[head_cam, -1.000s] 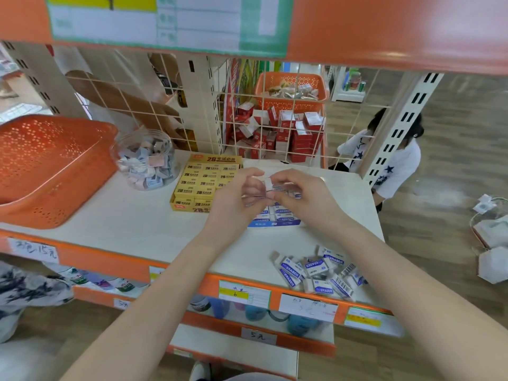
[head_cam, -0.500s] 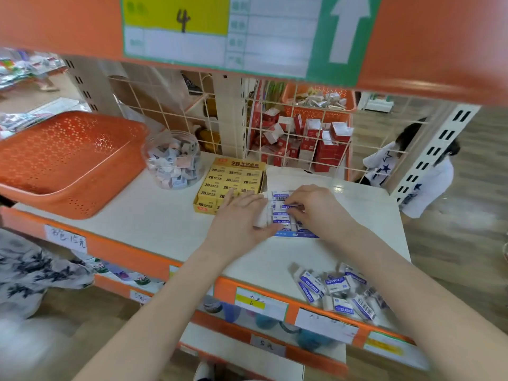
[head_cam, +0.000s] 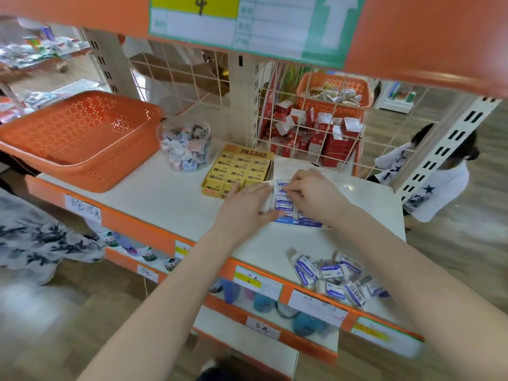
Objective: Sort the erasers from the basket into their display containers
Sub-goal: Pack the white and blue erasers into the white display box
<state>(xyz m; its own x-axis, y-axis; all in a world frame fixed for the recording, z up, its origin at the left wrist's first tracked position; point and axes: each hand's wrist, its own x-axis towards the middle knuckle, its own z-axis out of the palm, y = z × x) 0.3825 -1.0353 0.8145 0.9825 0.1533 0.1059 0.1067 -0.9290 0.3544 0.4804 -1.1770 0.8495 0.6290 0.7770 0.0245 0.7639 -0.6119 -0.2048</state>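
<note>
A blue display box [head_cam: 298,223] of white-and-blue erasers [head_cam: 283,204] sits mid-shelf. My left hand [head_cam: 247,207] lies flat against the box's left side, fingers straight, pressing the erasers. My right hand [head_cam: 313,195] is over the box with curled fingertips on an eraser in the top rows. A loose pile of the same erasers [head_cam: 332,276] lies near the shelf's front right edge. A yellow box of 2B erasers [head_cam: 239,169] stands just left of the blue one. The orange basket [head_cam: 79,138] is at the far left.
A clear round jar [head_cam: 185,147] of small mixed erasers stands between the basket and the yellow box. A wire grid [head_cam: 302,127] backs the shelf, with red boxes behind it. A person in a white shirt [head_cam: 428,182] stands at the right, beyond the shelf post.
Both hands came down from holding an eraser above the shelf onto the blue display box. My left hand flattened against its side; the camera view shifted closer and rightward.
</note>
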